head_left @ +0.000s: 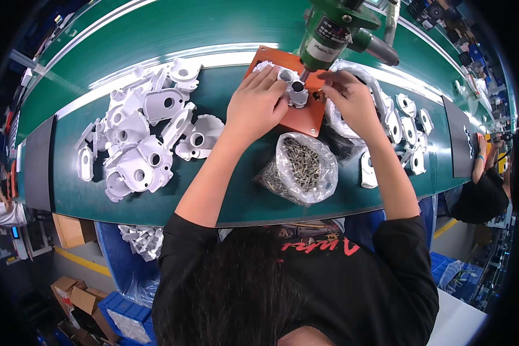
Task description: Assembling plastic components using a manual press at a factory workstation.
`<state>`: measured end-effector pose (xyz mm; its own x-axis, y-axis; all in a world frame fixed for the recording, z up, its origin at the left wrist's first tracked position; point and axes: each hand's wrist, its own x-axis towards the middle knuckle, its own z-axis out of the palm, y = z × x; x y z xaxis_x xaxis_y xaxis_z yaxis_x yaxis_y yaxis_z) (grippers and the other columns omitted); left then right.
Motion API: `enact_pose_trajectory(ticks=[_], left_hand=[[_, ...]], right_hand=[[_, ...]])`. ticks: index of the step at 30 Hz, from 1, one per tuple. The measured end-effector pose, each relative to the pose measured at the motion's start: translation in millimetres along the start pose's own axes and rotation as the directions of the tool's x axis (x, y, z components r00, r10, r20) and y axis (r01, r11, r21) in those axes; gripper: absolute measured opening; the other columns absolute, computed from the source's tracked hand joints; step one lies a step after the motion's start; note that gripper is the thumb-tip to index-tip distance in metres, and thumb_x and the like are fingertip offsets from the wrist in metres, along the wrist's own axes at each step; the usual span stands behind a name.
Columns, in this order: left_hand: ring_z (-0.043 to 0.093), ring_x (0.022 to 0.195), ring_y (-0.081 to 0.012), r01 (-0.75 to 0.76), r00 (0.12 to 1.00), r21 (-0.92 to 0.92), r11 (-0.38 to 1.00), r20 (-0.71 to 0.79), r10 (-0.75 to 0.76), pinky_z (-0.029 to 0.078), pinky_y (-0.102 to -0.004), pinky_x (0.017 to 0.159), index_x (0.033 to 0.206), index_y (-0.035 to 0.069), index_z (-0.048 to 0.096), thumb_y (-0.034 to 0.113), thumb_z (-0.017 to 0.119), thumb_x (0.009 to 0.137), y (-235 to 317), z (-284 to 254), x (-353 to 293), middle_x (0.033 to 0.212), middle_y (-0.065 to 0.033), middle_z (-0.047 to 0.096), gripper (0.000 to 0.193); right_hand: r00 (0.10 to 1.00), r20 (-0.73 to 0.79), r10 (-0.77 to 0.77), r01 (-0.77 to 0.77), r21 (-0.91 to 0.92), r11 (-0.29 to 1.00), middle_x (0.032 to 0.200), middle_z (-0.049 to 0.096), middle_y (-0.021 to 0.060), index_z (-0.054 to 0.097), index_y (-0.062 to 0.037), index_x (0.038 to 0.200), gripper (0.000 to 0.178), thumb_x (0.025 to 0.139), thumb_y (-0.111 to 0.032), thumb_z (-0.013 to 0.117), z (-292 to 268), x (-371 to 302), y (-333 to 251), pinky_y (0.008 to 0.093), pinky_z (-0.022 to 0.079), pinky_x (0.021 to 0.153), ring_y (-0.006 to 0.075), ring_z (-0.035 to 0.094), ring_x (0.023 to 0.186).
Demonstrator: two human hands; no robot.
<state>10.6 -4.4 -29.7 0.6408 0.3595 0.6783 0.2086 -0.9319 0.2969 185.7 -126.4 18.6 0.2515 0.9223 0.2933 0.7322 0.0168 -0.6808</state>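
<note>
My left hand (259, 102) lies over a white plastic housing (294, 98) and grips its left side, with the thumb along the near edge. The housing sits on an orange fixture plate (309, 118) and has a black round part in it. Just above stands the thin metal tip (304, 75) of a green machine head (326, 36). My right hand (352, 98) is at the plate's right side, thumb and fingers curled together near the tip. Whatever those fingers hold is too small to make out. An open plastic bag of metal pins or screws (305, 164) lies near the plate.
Many white plastic housings (137, 130) are heaped on the green table's left; more white parts (408, 128) lie to the right beside plastic bags. Black mats (38, 164) lie at the table's ends. Blue bins (124, 314) and cardboard boxes stand below. Other people work at both sides.
</note>
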Motion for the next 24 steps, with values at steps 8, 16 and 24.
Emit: enact_pose_trajectory(ticks=[8,16,24], left_hand=[[0.055,0.112,-0.0295,0.012,1.0,-0.012,1.0,0.001,-0.012,0.041,-0.0395,0.098,0.088,0.003,0.061,0.016,0.06,0.076,1,0,0,0.112,-0.0171,0.061,0.017],[0.055,0.113,-0.0295,0.015,1.0,-0.011,1.0,-0.002,-0.015,0.041,-0.039,0.098,0.091,0.004,0.061,0.017,0.061,0.076,0,-1,-1,0.113,-0.017,0.061,0.019],[0.055,0.112,-0.0295,0.018,1.0,-0.006,1.0,0.003,-0.018,0.042,-0.0391,0.098,0.09,0.004,0.061,0.017,0.061,0.077,0,0,-1,0.113,-0.0171,0.061,0.018]], right_hand=[[0.963,-0.068,0.262,-0.206,0.44,0.874,0.076,0.063,0.0016,0.062,0.0011,0.09,0.015,0.08,-0.007,0.067,25,11,6,0.0218,0.045,0.065,0.0077,0.058,0.071],[0.966,-0.138,0.217,-0.145,0.402,0.904,0.074,0.063,0.0004,0.063,0.0004,0.085,0.013,0.08,-0.01,0.068,44,13,6,0.0206,0.043,0.064,0.0048,0.054,0.067],[0.973,-0.128,0.191,-0.132,0.37,0.92,0.07,0.06,-0.0012,0.061,-0.0002,0.083,0.013,0.08,-0.01,0.068,43,13,4,0.0195,0.042,0.062,0.0041,0.053,0.065]])
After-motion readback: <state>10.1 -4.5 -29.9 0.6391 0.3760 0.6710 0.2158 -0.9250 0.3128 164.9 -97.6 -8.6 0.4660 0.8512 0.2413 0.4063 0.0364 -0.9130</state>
